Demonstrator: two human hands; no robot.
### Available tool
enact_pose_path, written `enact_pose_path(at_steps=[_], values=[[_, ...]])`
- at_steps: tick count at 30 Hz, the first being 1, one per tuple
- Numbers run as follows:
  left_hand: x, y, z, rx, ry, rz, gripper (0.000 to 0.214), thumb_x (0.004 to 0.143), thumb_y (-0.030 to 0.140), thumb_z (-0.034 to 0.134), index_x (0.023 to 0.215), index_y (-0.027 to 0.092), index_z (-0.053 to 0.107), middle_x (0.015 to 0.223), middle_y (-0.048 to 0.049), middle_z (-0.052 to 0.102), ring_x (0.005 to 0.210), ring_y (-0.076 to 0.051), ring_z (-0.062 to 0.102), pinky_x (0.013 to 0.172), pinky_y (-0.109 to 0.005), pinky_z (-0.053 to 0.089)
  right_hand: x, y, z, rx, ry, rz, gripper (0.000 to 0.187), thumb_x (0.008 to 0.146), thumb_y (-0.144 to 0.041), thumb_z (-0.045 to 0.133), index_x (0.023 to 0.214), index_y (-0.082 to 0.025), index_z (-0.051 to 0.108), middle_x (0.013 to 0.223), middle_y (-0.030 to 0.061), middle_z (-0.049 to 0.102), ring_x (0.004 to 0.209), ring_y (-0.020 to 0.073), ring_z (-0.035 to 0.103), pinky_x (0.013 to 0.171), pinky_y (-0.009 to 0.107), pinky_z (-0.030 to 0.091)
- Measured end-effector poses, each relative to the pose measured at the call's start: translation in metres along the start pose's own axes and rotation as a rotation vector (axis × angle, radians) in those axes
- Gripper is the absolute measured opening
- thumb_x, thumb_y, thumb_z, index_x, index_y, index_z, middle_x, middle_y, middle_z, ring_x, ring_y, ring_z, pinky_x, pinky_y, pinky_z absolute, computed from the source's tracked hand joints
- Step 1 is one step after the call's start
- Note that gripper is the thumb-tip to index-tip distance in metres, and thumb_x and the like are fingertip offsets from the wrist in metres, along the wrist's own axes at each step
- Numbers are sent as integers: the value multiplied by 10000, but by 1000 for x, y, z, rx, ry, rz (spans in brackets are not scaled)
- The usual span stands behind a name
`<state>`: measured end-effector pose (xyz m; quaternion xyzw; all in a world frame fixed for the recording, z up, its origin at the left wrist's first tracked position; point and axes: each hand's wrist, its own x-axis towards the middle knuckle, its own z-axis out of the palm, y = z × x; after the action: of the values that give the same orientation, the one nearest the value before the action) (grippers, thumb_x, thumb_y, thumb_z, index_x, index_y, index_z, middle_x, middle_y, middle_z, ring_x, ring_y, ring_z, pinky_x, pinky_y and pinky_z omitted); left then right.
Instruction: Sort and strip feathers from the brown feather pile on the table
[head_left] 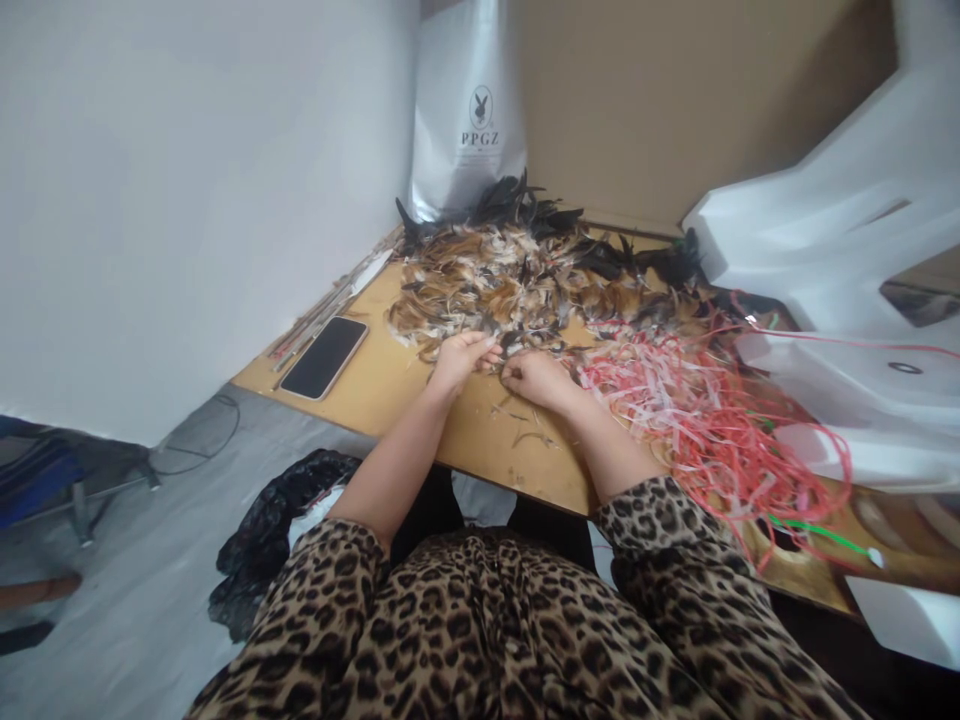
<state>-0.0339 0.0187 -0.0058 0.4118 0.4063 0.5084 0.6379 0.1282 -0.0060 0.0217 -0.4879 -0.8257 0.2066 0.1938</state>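
Note:
A wide heap of brown, white and black feathers [517,275] covers the far part of a wooden table [390,385]. My left hand [459,358] rests at the heap's near edge, fingers curled and pinched on a few feathers. My right hand [534,378] sits right beside it, fingers closed on the same small bunch of feathers. The two hands nearly touch. A tangle of red and pink plastic strips [697,410] lies just to the right of my right hand. Leopard-print sleeves cover my upper arms.
A black phone [325,357] lies face up on the table's left, next to several thin sticks [330,305]. A silver bag [469,110] leans at the back against brown cardboard. White foam blocks [847,240] stand on the right. A black plastic bag [277,520] lies on the floor.

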Motion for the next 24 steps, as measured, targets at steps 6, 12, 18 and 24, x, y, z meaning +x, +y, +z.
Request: enact_pose_path(at_steps=[6, 12, 18, 24], values=[[-2, 3, 0, -81, -30, -49, 208, 668, 267, 703, 761, 101, 618, 735, -49, 676, 534, -39, 567, 484, -137, 409, 9, 13, -9, 822, 264, 244, 251, 636, -397, 667, 732, -169, 633, 631, 11, 631, 512, 98, 513, 526, 240, 398], [-3, 4, -3, -219, -97, -124, 135, 717, 176, 655, 832, 107, 641, 908, -80, 685, 621, -42, 601, 496, -105, 436, 12, 11, -11, 1069, 525, 289, 295, 556, -372, 748, 728, -186, 597, 642, 3, 633, 599, 120, 602, 556, 235, 451], [-5, 5, -5, -283, -248, -237, 113, 760, 124, 597, 861, 111, 645, 950, -99, 676, 643, -52, 616, 494, -95, 448, 5, -3, -6, 813, 597, 26, 136, 681, -326, 675, 735, -207, 638, 797, 30, 655, 776, 152, 615, 782, 325, 482], [-4, 7, -7, -357, -251, -260, 41, 746, 106, 617, 786, 96, 618, 753, -36, 653, 542, -9, 561, 478, -70, 423, 2, -7, -8, 519, 600, -145, 128, 715, -334, 646, 708, -207, 669, 843, 45, 649, 858, 163, 591, 831, 342, 462]])
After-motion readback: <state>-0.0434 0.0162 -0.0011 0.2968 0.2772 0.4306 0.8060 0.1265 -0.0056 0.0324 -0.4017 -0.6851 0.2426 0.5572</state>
